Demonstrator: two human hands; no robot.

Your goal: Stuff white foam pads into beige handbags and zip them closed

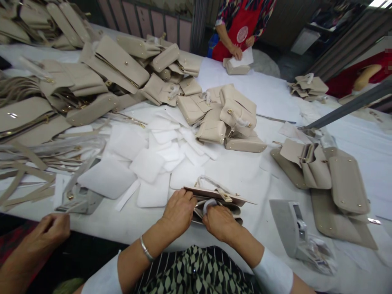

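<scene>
Close in front of me a beige handbag (220, 195) stands on the white-covered table, its top open and a gold clasp on the raised flap. My left hand (180, 210) is closed on the bag's left edge, fingers over the flap. Inside the opening, the fingers of my right hand (221, 220) are closed around a crumpled white piece (209, 205), partly hidden by the bag; its kind cannot be told. Loose white rectangular sheets (150, 165) lie scattered just beyond my left hand.
Beige handbags (118, 65) are heaped at the back left, with others (350, 179) at the right. Straps (27, 171) lie at the left. Grey tape dispensers (288, 228) flank me. A co-worker's hand (50, 232) is at left; a person in a red apron (237, 34) stands opposite.
</scene>
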